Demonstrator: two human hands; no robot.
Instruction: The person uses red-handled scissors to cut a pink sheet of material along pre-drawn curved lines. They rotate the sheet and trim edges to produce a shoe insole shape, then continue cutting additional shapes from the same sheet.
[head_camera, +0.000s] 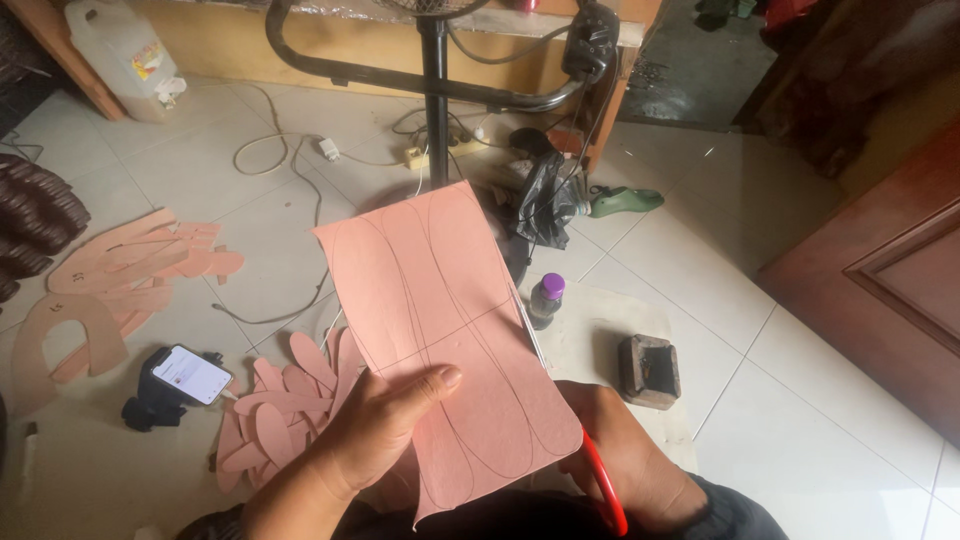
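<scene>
you hold a pink sheet (440, 330) up in front of you, above the tiled floor (800, 400). it is a flat, stiff-looking panel, salmon pink, with long rounded outlines pencilled side by side along its length and one straight line drawn across them near the middle. its far edge is cut square; its near right corner is rounded, and the near left corner runs to a point over your lap.

your left hand (385, 420) grips the sheet at its near left edge, thumb flat on the upper face and the fingers closed behind it, out of sight. your right hand (625, 450) sits at the sheet's near right edge, curled through the red handle of a pair of scissors (605, 485); a thin pale blade edge shows along the sheet's right side. the fingers are closed on the handle.

just under the sheet, on the floor to your left, lies a heap of pink cut-out pieces (280, 410), long and rounded. beside it a phone (190, 373) rests on a small black stand, screen lit. further left lie larger pink offcuts (110, 290).

containers: a small bottle with a purple cap (546, 300) stands just right of the sheet, contents not readable. a dark brown block-shaped box (649, 370) sits near it; you cannot tell what is inside. a pale plastic jug (120, 50) stands at the far left. a black bag (545, 205) lies by the black stand pole (433, 100).
</scene>
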